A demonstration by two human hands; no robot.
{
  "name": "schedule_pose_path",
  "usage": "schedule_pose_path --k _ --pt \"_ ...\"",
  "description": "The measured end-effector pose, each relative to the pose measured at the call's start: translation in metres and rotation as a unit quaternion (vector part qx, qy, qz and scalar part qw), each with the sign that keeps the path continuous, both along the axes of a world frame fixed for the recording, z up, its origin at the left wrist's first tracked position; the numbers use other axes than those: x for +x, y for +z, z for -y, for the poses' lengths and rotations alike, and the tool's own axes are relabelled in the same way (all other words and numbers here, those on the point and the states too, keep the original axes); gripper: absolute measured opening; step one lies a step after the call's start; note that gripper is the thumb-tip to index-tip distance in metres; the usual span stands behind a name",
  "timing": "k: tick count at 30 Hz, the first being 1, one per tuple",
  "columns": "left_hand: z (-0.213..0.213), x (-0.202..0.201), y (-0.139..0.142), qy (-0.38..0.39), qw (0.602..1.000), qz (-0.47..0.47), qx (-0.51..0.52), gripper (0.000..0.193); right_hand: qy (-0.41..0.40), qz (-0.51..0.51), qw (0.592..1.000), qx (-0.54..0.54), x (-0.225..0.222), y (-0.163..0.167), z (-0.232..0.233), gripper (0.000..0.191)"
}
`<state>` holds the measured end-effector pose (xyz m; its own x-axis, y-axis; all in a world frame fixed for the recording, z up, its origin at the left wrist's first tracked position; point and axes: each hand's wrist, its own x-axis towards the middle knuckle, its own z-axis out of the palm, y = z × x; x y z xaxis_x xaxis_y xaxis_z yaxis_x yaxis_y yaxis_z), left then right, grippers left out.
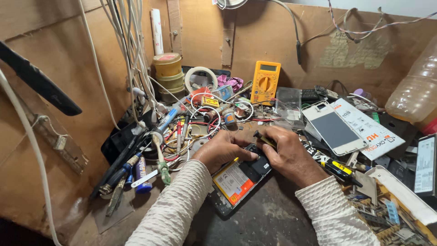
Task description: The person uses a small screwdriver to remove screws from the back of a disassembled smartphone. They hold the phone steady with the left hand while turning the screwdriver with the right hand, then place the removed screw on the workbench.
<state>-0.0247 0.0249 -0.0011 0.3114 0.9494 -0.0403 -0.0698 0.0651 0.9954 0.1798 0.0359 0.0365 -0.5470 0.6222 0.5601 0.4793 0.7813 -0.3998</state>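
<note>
Opened phone lay back-off on the dark bench, near frame centre, slightly toward 6 o'clock. Its battery, silver with an orange strip, faced up; the dark board end pointed toward 1 o'clock.

Left hand rested on the phone's upper edge, fingers bunched together and pressing down on the board end. Whether they pinched anything small, could not tell.

Right hand sat just beside the left, at its 3 o'clock, fingers wrapped tight on a screwdriver with a black and yellow handle. The handle stuck out toward 4 o'clock; the tip pointed toward 10 o'clock, above the phone's top end. Both wrists wore cream ribbed sleeves.

Around it, clutter. At 12 o'clock of the hands stood a yellow multimeter against the wooden wall. At 11 o'clock, stacked round tins and a white tape roll. At 9 o'clock, a heap of pens, tweezers and hand tools with red and white wires. At 2 o'clock, a white phone lay screen up on a printed white box. A plastic bottle stood at the far right edge. At 4 o'clock, a tray of small parts.
</note>
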Motion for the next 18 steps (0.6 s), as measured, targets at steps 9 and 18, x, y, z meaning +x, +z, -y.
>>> schedule_pose_path --k 9,18 --pt "-0.004 0.003 -0.005 0.016 1.0 -0.015 -0.014 0.035 0.034 0.021 0.999 0.005 -0.001 0.007 0.003 0.019" --pt "-0.008 0.005 -0.011 0.018 1.0 0.011 -0.009 0.035 0.028 0.048 0.998 0.036 0.0 0.006 0.002 0.018"
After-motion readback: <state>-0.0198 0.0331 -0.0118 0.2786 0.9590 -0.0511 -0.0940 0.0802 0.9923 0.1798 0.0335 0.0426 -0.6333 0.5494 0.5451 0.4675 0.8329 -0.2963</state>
